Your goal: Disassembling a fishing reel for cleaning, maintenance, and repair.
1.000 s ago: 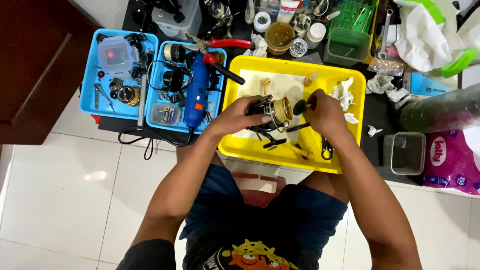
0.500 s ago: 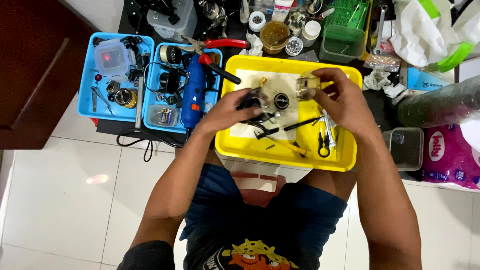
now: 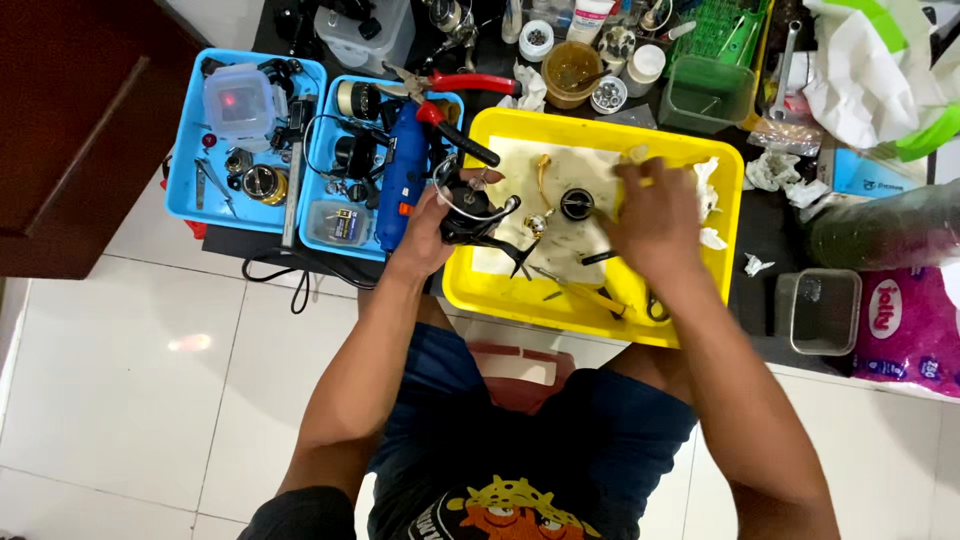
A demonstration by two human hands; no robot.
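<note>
Change: since half a second ago the left hand has carried the reel toward the left edge of the tray, and the right hand has dropped flat onto the cloth near the tray's far right side.
Left hand: left hand is closed around a black spinning reel, gripping its body from the left, with the wire bail arching over the top.
Right hand: right hand lies palm down, fingers loosely spread, pressing on the stained white cloth; whether it pinches anything beneath cannot be told.
Hands together: well apart, with loose parts between them.
Reel position: held just above the left part of the yellow tray, over the cloth's left edge.
Between the hands: a round black knob-like part sits on the cloth, beside a slim gold handle piece.
Tray front: thin dark tools and small scissors lie near the near rim.
Left of tray: a blue rotary tool and red-handled pliers rest over a blue bin; a second blue bin holds small metal parts.
Behind tray: an amber jar, a green basket and crumpled tissue on the dark counter.
Right: a clear empty box beside a pink packet.
</note>
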